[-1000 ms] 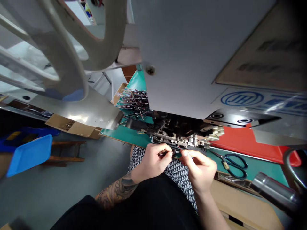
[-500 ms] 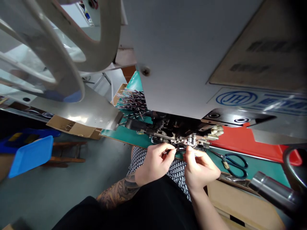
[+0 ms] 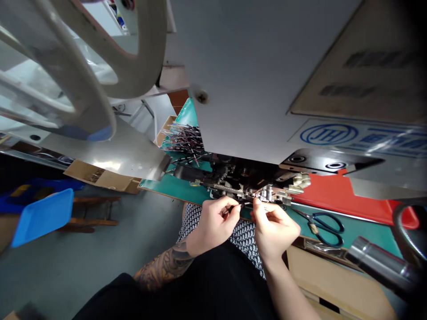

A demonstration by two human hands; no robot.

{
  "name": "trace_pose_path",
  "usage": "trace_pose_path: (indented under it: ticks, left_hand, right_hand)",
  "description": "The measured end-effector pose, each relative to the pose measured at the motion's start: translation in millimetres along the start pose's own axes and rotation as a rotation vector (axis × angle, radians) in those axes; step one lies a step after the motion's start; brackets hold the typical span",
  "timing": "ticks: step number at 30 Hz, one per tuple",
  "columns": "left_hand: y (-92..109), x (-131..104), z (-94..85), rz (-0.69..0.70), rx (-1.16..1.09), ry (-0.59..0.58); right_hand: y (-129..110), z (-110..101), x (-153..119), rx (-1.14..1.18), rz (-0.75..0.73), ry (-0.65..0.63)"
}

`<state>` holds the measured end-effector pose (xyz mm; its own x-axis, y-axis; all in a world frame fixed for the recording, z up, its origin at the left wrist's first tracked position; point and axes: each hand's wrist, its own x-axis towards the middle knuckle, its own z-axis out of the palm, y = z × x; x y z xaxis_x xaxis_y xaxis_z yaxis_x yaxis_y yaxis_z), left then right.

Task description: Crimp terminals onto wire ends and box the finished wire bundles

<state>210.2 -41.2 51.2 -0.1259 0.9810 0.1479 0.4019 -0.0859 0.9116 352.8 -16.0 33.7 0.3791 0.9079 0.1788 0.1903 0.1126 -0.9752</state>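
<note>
In front of the metal tooling (image 3: 263,194) of a large grey machine (image 3: 247,89), both of my hands work close together at fingertip height. My left hand (image 3: 215,224) is closed, thumb and forefinger pinching the end of a thin dark wire (image 3: 243,205). A short gap to the right, my right hand (image 3: 276,229) is also closed in a pinch, its forefinger almost at the tooling. What sits between the right fingertips is too small and covered to make out. Behind the tooling lies a heap of short thin wires (image 3: 185,141) with dark and pale ends.
Dark-handled scissors (image 3: 327,227) rest on the green tabletop (image 3: 363,233) to the right, by a red tray (image 3: 340,195). A metal cylinder (image 3: 380,262) juts in at lower right. At left are a spoked handwheel (image 3: 147,53), a cardboard box (image 3: 110,178) and a blue tray (image 3: 43,218).
Both hands have shifted slightly left. The right forefinger has risen a little toward the tooling, and the gap between the hands shows the thin wire more clearly.
</note>
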Motion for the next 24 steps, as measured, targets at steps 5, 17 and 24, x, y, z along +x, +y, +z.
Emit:
trace_pose_path:
  ticks: [5, 17, 24]
  left_hand:
    - [4, 1, -1.1, 0.002, 0.042, -0.017]
    - [-9, -4, -19.2, -0.117, -0.547, -0.295]
    - [-26, -12, -6.5, -0.341, -0.748, -0.280]
  right_hand:
    - [8, -2, 1, 0.000, -0.028, 0.002]
    - [25, -57, -9, 0.211, -0.224, -0.379]
    - [16, -54, -22, 0.094, -0.069, -0.871]
